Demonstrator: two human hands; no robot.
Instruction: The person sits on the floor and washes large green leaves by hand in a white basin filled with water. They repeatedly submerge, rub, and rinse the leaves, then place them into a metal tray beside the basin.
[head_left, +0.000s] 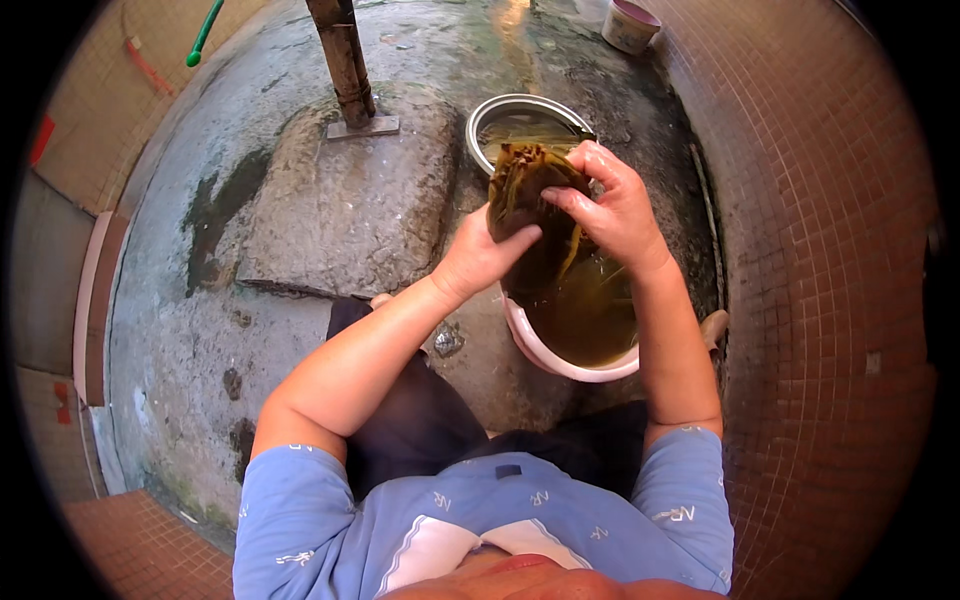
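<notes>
Between both hands is a bundle of wet, dark green-brown leaves, with its stem ends upward. My left hand grips the bundle from the left side, thumb across its front. The upper right edge is pinched by my right hand, thumb and fingers on the leaves. Beneath hangs a pink basin set on the ground, holding murky yellow-brown water with leaves in it. Just beyond, a metal basin also holds water and long leaves; the bundle and my right hand hide part of it.
A stone slab lies to the left, with a wooden post standing on a flat block. A bucket stands at the far right, against a brick-tiled wall. A green pipe end juts in at upper left. The concrete floor has wet patches.
</notes>
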